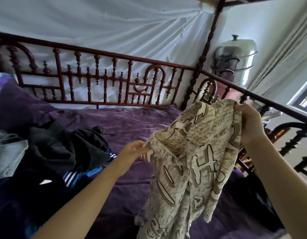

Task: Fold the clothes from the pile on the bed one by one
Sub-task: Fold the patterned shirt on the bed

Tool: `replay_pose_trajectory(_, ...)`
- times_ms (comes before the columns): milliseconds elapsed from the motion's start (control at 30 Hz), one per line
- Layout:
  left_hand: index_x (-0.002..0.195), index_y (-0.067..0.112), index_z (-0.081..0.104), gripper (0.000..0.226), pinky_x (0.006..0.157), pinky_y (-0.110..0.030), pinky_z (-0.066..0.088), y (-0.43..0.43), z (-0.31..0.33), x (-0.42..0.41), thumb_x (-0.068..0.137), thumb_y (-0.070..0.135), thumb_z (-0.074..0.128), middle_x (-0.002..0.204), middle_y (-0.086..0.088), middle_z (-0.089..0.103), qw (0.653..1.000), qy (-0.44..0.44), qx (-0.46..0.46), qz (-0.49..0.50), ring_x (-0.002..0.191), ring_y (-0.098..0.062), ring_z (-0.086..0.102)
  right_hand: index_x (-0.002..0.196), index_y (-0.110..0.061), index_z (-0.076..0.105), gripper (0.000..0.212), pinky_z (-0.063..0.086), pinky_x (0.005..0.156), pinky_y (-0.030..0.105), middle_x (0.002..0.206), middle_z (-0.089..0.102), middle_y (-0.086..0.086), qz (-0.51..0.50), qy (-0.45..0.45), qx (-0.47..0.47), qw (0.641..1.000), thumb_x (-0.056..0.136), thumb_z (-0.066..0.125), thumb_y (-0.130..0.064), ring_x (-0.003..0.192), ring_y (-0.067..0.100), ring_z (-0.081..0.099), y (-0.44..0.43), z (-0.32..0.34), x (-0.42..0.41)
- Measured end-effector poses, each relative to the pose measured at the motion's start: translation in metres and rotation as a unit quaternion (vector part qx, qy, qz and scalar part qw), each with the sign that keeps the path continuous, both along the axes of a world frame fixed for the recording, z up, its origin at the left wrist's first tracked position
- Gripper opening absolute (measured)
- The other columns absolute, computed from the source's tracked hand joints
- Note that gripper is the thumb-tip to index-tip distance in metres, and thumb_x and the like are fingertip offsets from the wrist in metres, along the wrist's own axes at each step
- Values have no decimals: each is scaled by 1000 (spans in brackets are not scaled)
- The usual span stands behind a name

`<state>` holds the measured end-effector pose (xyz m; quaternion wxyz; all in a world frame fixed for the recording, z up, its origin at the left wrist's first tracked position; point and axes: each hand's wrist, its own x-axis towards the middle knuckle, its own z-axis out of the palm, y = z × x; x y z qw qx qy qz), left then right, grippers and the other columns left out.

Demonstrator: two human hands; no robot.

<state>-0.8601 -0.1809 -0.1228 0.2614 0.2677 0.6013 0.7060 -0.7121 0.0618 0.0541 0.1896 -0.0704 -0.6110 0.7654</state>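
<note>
A cream garment (189,161) printed with large beige letters hangs in the air over the right side of the bed. My left hand (133,150) pinches its left edge at mid height. My right hand (249,125) grips its top right corner, higher up near the bed rail. The cloth droops between the hands and its lower end falls toward the bedspread. The pile of clothes (51,152), mostly black with blue and white striped pieces and a grey item, lies on the left of the bed.
A purple bedspread (128,121) covers the bed. A dark red wooden railing (104,80) runs along the far side and a dark rail (270,104) crosses at right. A steel container (234,61) stands behind the corner post. A window (304,99) is at far right.
</note>
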Motion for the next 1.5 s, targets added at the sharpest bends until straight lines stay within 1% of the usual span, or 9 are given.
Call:
replay_pose_trajectory(200,64,30,66,31,63,-33,38,-28,2,-18,52,51,85,72,-2,58,995,-49,89,5,66,-23,47,69,-13,77,48,58,59,32,76,73,6,-25,-67,-29,997,90,34,-19,68,20,70,11,-38,5)
replay_pose_trajectory(400,69,27,62,24,38,-22,36,-20,-36,12,60,27,85,61,0,55,998,-57,29,8,40,-11,45,71,-13,77,51,58,60,32,75,73,6,26,-73,-38,996,90,30,-16,68,19,70,22,-60,-12)
replay_pose_trajectory(600,119,23,53,47,73,-16,50,23,-68,46,80,4,70,94,7,68,990,-41,-136,-3,82,-1,65,71,-15,78,55,58,60,29,74,73,6,87,-82,-40,992,92,27,-16,67,18,71,56,-78,-34)
replay_pose_trajectory(700,107,20,63,30,80,-19,47,63,-78,63,81,8,71,95,7,67,982,-21,-186,-20,88,-6,62,72,-16,78,59,58,63,28,75,73,6,116,-90,-35,989,92,22,-13,69,17,71,85,-85,-40)
replay_pose_trajectory(867,70,7,53,22,53,-18,28,118,-88,74,79,10,73,61,2,40,959,-31,-253,128,58,-8,40,103,0,65,39,51,83,38,94,67,19,94,-126,-16,987,94,29,-10,86,28,65,144,-109,-39)
replay_pose_trajectory(1000,81,10,68,5,71,-28,43,106,-77,81,81,6,69,80,-5,66,946,-82,-199,244,79,-18,59,81,1,62,25,43,60,26,72,59,15,11,-173,169,970,95,41,-1,62,21,54,199,-139,-31)
replay_pose_trajectory(1167,82,15,67,10,69,-24,43,83,-54,76,81,6,70,79,-3,68,921,45,-287,261,74,-11,59,78,10,64,20,40,68,28,74,58,13,37,-225,422,878,90,48,7,73,20,52,216,-190,-20)
replay_pose_trajectory(1300,75,19,66,17,61,-19,43,73,-30,63,80,4,70,72,-1,66,903,102,-274,315,67,-10,57,61,-18,57,33,27,62,26,63,51,-6,11,-218,476,852,89,52,0,66,18,48,203,-201,-21)
replay_pose_trajectory(1500,70,25,66,24,62,-19,45,63,23,45,73,4,75,65,13,68,875,165,-185,416,59,5,57,77,4,68,16,34,55,27,67,63,17,-86,-137,461,873,84,61,-7,59,20,50,187,-161,-42)
